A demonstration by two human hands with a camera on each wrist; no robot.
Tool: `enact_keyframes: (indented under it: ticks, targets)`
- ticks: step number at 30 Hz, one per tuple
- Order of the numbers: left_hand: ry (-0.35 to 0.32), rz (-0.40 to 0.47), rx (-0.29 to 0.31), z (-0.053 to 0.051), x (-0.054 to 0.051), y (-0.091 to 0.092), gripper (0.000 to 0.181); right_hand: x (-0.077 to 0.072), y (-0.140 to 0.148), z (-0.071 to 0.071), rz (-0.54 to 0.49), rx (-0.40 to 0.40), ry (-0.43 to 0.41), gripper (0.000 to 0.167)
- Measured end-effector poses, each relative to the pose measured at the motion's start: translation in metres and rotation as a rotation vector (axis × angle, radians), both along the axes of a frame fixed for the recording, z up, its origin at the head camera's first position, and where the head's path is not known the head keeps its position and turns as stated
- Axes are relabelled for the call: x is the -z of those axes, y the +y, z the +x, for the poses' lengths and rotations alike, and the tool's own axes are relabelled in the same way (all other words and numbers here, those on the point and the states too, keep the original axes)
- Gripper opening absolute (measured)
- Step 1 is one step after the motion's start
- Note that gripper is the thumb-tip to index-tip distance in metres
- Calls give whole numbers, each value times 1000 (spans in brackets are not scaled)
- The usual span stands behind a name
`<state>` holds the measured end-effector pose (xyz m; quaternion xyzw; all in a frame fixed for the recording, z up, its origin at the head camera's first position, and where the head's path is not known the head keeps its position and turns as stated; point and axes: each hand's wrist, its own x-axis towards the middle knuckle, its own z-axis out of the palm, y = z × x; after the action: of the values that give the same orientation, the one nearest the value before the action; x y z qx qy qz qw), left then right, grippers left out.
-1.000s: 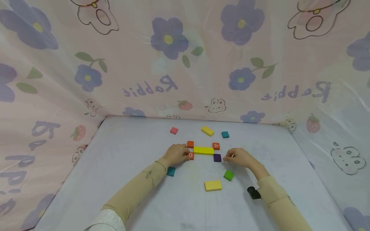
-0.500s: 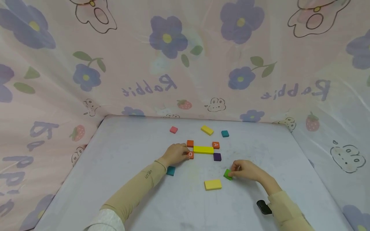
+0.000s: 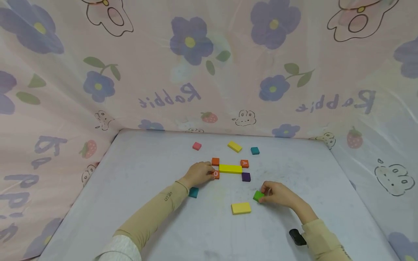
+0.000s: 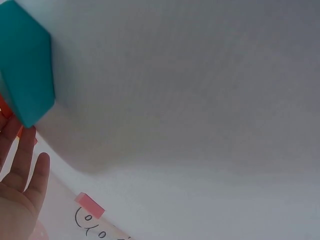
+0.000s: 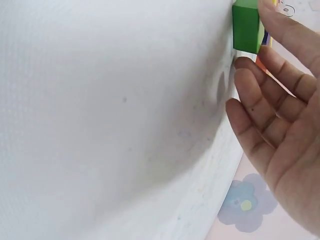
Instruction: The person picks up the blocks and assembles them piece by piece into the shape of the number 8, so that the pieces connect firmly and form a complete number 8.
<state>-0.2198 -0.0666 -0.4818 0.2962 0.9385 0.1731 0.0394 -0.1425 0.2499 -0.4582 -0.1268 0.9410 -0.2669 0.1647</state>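
At the green block (image 3: 257,196), the right hand (image 3: 277,193) has arrived.

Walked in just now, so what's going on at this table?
A person is working at a white table. The right grip pinches a green block, while the left grip touches an orange block with a round white mark. That one sits at a corner of a long yellow block; a plain orange block, an orange block marked A and a purple block sit at its other corners.
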Motion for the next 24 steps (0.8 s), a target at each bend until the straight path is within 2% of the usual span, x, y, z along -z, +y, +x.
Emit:
enact_keyframes:
  ticks: [5,18,24]
  targets:
    - [3,-11,-3,0,1,1,30,2,-1,-1,4,23,5,25]
    - [10,-3,-5,2,0,1,30,4,-10,-7,20,18,59,22]
    - [9,-2,-6,3,-1,1,30,2,-21,-11,77,5,79,23]
